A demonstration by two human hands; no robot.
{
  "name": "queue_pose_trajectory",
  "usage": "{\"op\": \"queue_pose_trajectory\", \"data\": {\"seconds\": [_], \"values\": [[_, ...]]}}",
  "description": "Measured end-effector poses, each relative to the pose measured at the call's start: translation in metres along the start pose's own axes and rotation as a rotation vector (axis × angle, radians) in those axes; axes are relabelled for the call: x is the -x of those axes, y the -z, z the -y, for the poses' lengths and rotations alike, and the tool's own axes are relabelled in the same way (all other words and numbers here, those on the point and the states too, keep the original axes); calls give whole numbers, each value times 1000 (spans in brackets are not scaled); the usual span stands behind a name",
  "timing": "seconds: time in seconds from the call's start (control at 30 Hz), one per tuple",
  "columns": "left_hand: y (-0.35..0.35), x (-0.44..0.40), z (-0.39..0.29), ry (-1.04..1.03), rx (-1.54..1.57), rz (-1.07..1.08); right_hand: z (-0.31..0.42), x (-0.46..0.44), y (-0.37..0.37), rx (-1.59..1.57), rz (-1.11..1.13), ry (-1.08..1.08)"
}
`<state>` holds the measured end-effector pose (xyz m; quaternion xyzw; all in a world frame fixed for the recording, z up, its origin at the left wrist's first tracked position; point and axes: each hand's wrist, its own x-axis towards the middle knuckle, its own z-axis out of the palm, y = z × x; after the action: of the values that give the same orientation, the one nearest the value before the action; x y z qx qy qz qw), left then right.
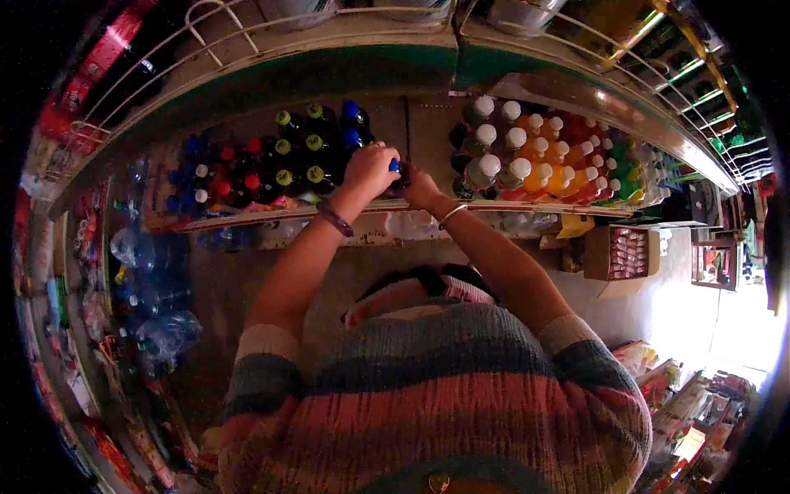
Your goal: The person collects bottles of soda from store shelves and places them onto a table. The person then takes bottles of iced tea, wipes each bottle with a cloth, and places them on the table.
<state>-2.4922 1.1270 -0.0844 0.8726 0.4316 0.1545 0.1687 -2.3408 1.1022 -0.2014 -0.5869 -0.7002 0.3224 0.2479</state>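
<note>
My left hand (370, 171) reaches onto the shelf with its fingers curled around the top of a dark bottle with a blue cap (394, 165). Beside it, my right hand (422, 190) is closed on the same bottle, lower down; most of the bottle's body is hidden by the hands. Just behind my left hand stand other blue-capped bottles (352, 123). To their left are rows of dark bottles with yellow-green caps (284, 147). White-capped bottles (488, 165), some with orange drink, stand to the right of my hands.
Red-capped bottles (251, 181) fill the shelf further left. A wire rack (222, 33) overhangs the shelf at the back. Large clear-blue bottles (160, 292) stand on the floor at left. An open carton (623, 255) of packed goods sits at right.
</note>
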Motion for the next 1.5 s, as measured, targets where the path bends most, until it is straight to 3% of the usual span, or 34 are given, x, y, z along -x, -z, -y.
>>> {"op": "queue_pose_trajectory", "data": {"seconds": [0.1, 0.17, 0.27, 0.3, 0.4, 0.43, 0.5, 0.57, 0.63, 0.7, 0.8, 0.9, 1.0, 1.1, 1.2, 1.3, 1.5], "values": [[1, 2, -1, -11, -7, 21, 10, 0, 4, 83, 123, -48], [-2, 1, 3, -32, 6, 31, 9, 5, -3, 65, -43, -46], [-5, 5, 4, -45, -13, 1, 5, 3, -5, -44, -21, -155], [-3, 6, 2, -56, -7, -27, 0, 2, -10, 150, 21, -136], [1, 14, -5, -78, -39, -119, -14, 3, -21, 269, 37, -133], [3, 15, -8, -81, -82, -160, -51, -4, -52, 318, -71, -149], [8, 22, -20, -109, -33, -292, -54, 19, -58, 384, -114, -181], [2, 30, -27, -173, 112, -362, -18, 61, -24, -90, -221, 22], [-12, 43, -40, -129, 180, -376, 1, 97, 2, 66, 86, -158], [-26, 56, -55, -143, 278, -353, -19, 135, 4, 54, 96, -73], [-55, 75, -83, -81, 396, -175, -41, 199, 19, -100, -7, -153], [-83, 84, -124, -143, 388, -93, -77, 264, 24, -180, -181, -236], [-119, 83, -171, -178, 454, 48, -78, 326, 68, -483, -178, -612], [-129, 72, -252, -245, 464, 211, -112, 394, 76, -782, -434, -697], [-177, 57, -313, -356, 464, 324, -130, 469, 94, -814, -643, -669], [-201, 53, -408, -481, 444, 396, -131, 541, 119, -608, -749, -804], [-259, 50, -558, -673, 526, 550, -143, 631, 140, -454, -929, -827]]}}
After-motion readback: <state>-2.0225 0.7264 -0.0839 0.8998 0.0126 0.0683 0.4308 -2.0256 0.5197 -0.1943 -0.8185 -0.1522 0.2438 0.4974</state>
